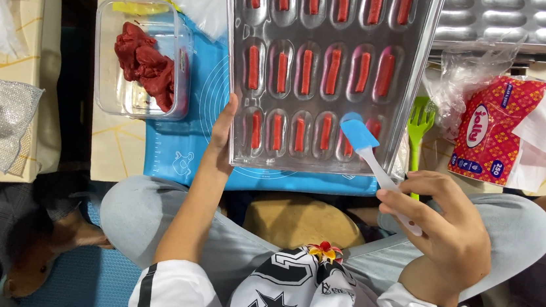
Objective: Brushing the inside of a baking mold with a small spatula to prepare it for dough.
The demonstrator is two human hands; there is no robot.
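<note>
The right hand [450,231] closes its fingers around the translucent handle of a blue-headed silicone brush [377,166], the handle's end buried in the palm. The brush head lies over the nearest row of a shiny metal baking tray with oblong moulds [240,72], each holding a red dough strip [299,135]. The left hand [222,132] presses flat against the tray's left edge, fingertips hidden. The tray's far end is cut off. Left of it stands a clear plastic tub of red dough [141,63].

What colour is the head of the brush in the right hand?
Light blue, on a clear handle; the brush in the right hand shows in the head view.
</note>
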